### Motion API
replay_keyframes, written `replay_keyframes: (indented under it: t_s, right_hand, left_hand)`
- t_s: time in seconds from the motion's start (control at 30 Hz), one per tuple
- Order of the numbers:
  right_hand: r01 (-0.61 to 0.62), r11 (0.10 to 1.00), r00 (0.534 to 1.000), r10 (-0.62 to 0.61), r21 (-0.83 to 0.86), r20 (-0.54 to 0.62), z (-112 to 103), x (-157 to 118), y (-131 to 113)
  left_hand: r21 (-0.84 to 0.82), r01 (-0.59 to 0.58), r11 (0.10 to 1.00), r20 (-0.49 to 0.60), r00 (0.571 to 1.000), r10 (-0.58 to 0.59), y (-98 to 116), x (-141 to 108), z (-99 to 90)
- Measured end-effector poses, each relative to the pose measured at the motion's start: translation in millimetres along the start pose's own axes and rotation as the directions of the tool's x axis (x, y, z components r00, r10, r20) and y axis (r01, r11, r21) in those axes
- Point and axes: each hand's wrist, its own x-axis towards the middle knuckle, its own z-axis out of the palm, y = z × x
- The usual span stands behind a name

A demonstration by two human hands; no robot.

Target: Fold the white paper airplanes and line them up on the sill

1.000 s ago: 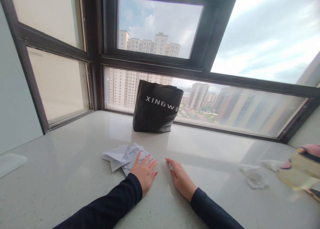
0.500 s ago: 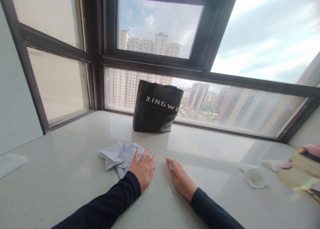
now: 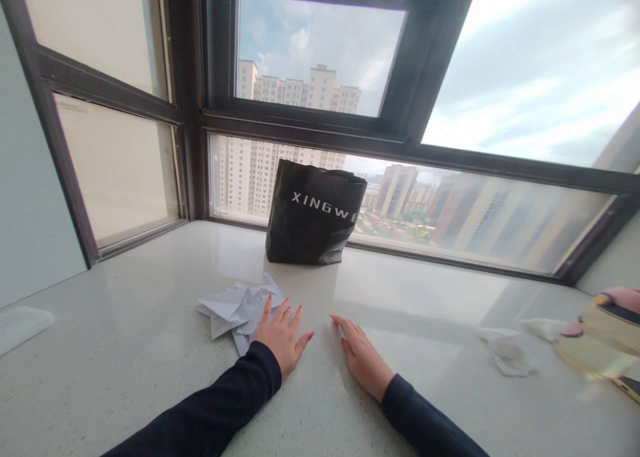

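A heap of folded white paper pieces [image 3: 227, 308] lies left of centre on the pale speckled counter [image 3: 150, 390]. Over the heap's right edge, my left hand [image 3: 280, 337] is spread with its fingers apart, fingertips on or just above the paper. My right hand [image 3: 361, 354] rests on its side on the bare counter to the right, fingers stretched out and the palm turned inward, with nothing seen in it. Behind both hands stands an upright black bag [image 3: 315, 224] with white lettering. The paper under my left hand is partly hidden.
Crumpled white tissue-like pieces [image 3: 509, 352] lie at the right, near a blurred pink and cream object [image 3: 597, 337]. A white flat item [image 3: 25, 327] sits at the far left. Dark window frames [image 3: 480, 258] border the counter's back edge.
My left hand has shifted slightly left and its thumb has spread away from the fingers. A paper piece at the back of the heap has moved or tilted up. My right hand stays put.
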Motion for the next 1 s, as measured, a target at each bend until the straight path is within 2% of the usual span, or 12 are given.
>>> replay_keyframes:
  t_s: [0.2,0.33,0.43,0.53,0.67,1.0]
  right_hand:
    - [0.006,1.0,1.0,-0.006,0.003,-0.011,0.5,-0.4,1.0]
    - [0.019,1.0,1.0,-0.018,0.003,-0.021,1.6,-0.3,2.7]
    - [0.028,1.0,0.999,-0.027,0.005,-0.021,1.6,-0.1,3.1]
    - [0.03,1.0,0.999,-0.03,0.003,-0.017,0.9,0.1,2.7]
    - [0.025,1.0,1.0,-0.025,-0.006,-0.003,0.1,0.2,1.9]
    - [0.036,0.999,0.999,-0.036,-0.006,-0.002,0.5,-0.3,2.7]
  left_hand:
    - [0.067,0.057,0.996,-0.025,0.998,-0.055,-2.9,0.6,1.8]
    - [-0.012,-0.049,0.999,-0.04,0.998,0.048,-6.2,3.2,2.9]
    - [-0.056,-0.085,0.995,0.0,0.996,0.085,-9.4,3.9,5.5]
    - [-0.031,-0.017,0.999,0.044,0.999,0.019,-11.6,2.9,6.4]
    - [0.027,0.065,0.998,0.05,0.997,-0.066,-12.7,1.7,5.6]
    - [0.133,0.143,0.981,0.017,0.989,-0.147,-21.8,4.0,7.9]
